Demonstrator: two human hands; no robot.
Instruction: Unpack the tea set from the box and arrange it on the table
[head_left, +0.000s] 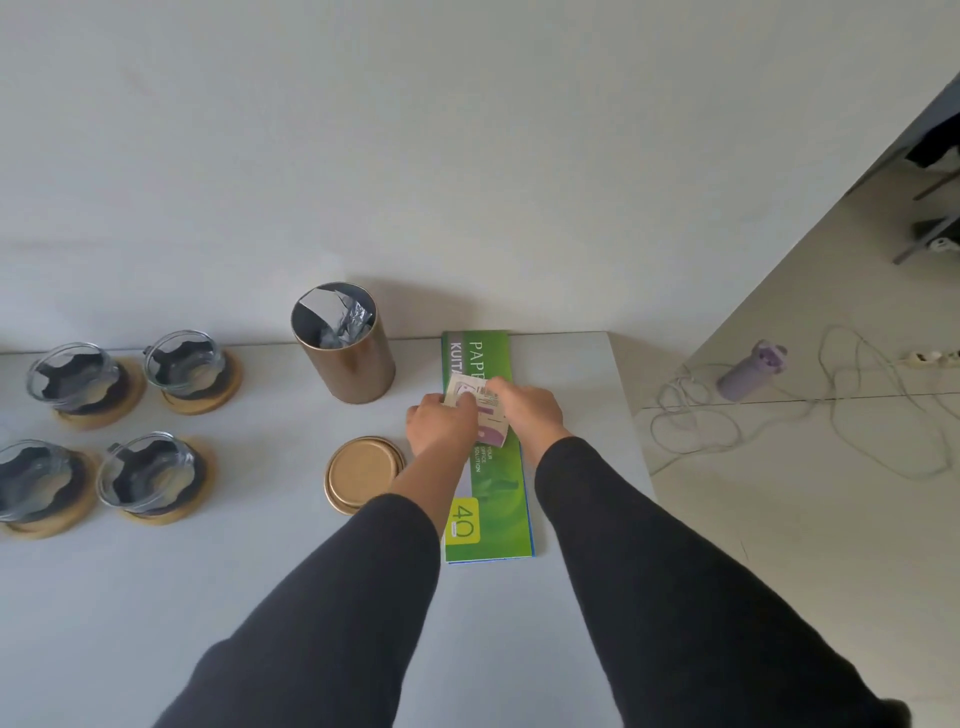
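Observation:
Several glass cups, among them one (72, 376) at the back and one (148, 475) in front, stand on cork coasters at the table's left. A bronze tea canister (347, 358) stands open with silver foil inside. Its gold lid (363, 474) lies flat in front of it. My left hand (441, 423) and my right hand (530, 408) together hold a small white and purple packet (480, 405) over a green paper pad (488, 499). Fingers of both hands curl round the packet's edges.
The grey table (208, 597) ends at its right edge near the pad. Beyond it, on the floor, lie a lilac bottle (750, 369), tangled white cables (852, 415) and a power strip (930, 358). A white wall runs behind the table.

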